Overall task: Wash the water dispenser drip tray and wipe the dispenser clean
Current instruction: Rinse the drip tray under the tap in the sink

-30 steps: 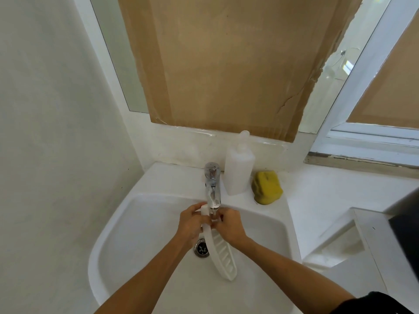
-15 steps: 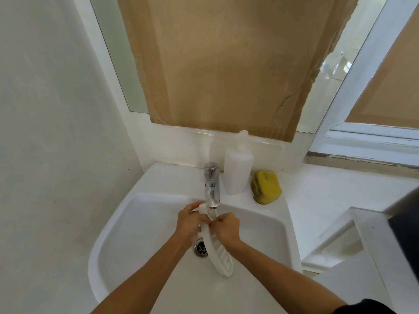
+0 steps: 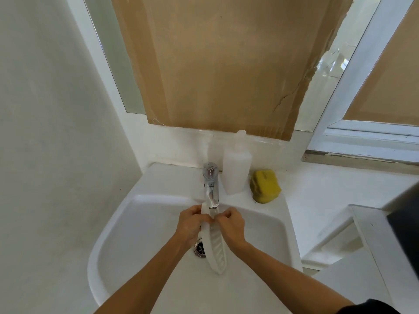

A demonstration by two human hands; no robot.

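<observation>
White plastic, long and narrow with rounded ends, the drip tray [image 3: 215, 245] is held on edge over the basin of the sink [image 3: 136, 223], its upper end right under the spout of the chrome tap [image 3: 211, 189] and its lower end hanging down toward the person, past the metal drain [image 3: 199, 248]. Its slotted face, a row of short parallel ribs, turns to the right, and a plain raised rim runs along its left edge. Left of the tray, the left hand [image 3: 190, 225] curls its fingers around the upper part of that rim, thumb on top, gripping it firmly. The tray's top end sticks up just beyond those fingers, touching or nearly touching the tap's outlet; whether water runs there cannot be told. Right of the tray, the right hand [image 3: 231, 225] is bent into a loose fist, with thumb and forefinger pinched on the tray's right edge level with the left hand's fingers, so both hands hold the same upper stretch. Beyond the right hand's knuckles, on the sink's back ledge, a milky white pump bottle [image 3: 237, 171] stands upright beside the tap, and further right lies a yellow sponge [image 3: 265, 185], apart from the bottle.
</observation>
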